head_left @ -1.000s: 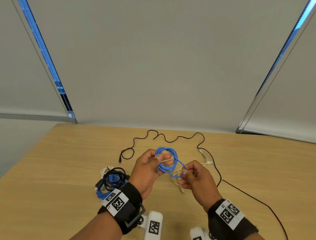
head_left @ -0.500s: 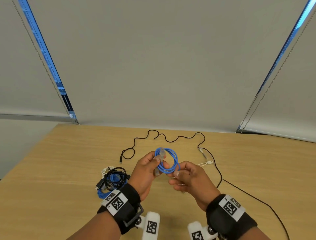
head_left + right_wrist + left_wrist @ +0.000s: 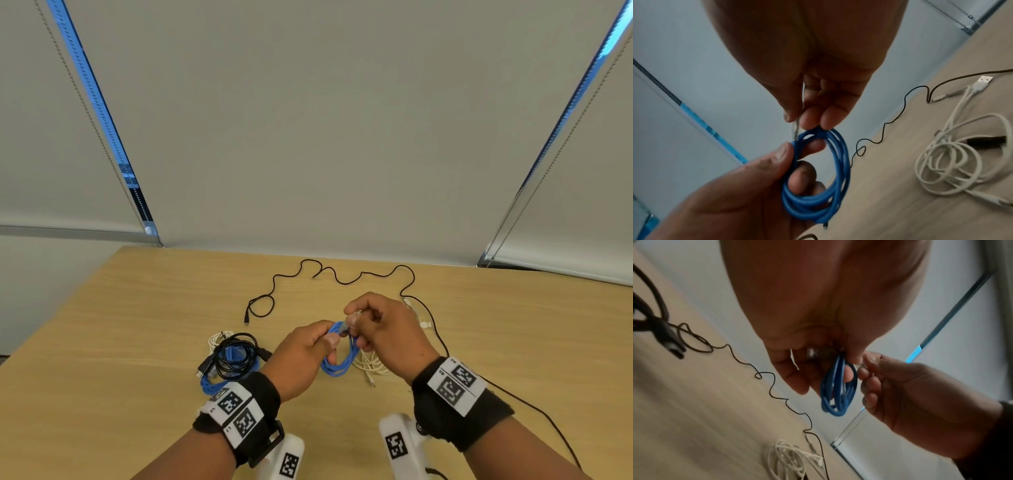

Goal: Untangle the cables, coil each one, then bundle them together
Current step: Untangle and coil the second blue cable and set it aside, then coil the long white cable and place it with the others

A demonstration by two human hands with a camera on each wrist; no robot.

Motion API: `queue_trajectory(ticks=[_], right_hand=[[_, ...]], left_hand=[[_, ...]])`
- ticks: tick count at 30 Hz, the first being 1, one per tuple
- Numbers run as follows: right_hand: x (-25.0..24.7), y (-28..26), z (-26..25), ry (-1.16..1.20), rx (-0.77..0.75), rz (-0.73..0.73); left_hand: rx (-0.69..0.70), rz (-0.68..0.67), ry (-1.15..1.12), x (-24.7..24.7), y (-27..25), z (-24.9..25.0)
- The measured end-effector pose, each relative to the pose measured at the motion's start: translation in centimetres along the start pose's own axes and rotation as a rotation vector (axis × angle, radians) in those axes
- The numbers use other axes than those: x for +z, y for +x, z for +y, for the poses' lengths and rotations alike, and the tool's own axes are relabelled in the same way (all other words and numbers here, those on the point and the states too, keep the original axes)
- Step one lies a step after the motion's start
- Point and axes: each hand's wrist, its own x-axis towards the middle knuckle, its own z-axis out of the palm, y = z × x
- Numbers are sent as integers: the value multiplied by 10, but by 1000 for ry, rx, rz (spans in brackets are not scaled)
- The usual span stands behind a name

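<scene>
Holding the blue coil [image 3: 337,359] above the surface [image 3: 137,342], the left hand [image 3: 301,356] has its fingers curled around the loops, while the right hand [image 3: 383,329], lower a moment ago, now pinches the cable's clear plug at the top. Beside it lies the white cable [image 3: 371,365].

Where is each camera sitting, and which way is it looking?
Head: worn on the head, looks forward and down at the table; shows both forearms, left hand and right hand.
Left wrist: sits under the left wrist, looks along the palm to the fingers gripping the blue cable coil; the right hand shows too.
Right wrist: sits under the right wrist, looks along the fingers pinching the clear plug.
All three share the blue coil and the white cable.
</scene>
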Motion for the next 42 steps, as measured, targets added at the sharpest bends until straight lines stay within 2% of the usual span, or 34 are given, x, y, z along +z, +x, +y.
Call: queue_trajectory(ticks=[3,5,8,11,14,18,20,22,25,29,31,35,38,40,42], right_hand=[[14,-1,8,-153,-56,-13],[26,-3,11,-157,-47,-101],[45,-9,13,62,101,-230],[56,-13,22,173,176,-292],[48,-11,38,53,205,-319],[9,-3,67,-134,342,-163],[-4,2,79,-290,381,-118],[-9,5,89,-463,391,-146],[-3,2,101,-671,407,-256],[3,-5,108,-789,357,-307],[1,-7,106,-792,304,-287],[-9,-8,83,-674,132,-187],[-19,-7,53,-602,-37,-161],[-28,-6,32,-508,-61,-153],[-38,-4,15,-402,-21,-130]], left_hand=[[-34,-48,-26,-12,-5,-6],[-59,-33,-27,-23,-12,-12],[-119,75,-73,-39,-21,-22],[-176,241,64,-57,-23,-35],[-230,365,281,-82,-20,-56],[-431,438,539,-102,-19,-83],[-489,430,566,-105,-22,-91],[-502,430,558,-105,-23,-93],[-429,501,600,-97,-20,-85],[-170,578,572,-78,-10,-57],[-78,509,560,-61,-6,-43],[68,218,443,-19,0,-28],[119,35,385,7,8,-20],[135,-1,332,14,16,-11],[151,42,210,15,23,-1]])
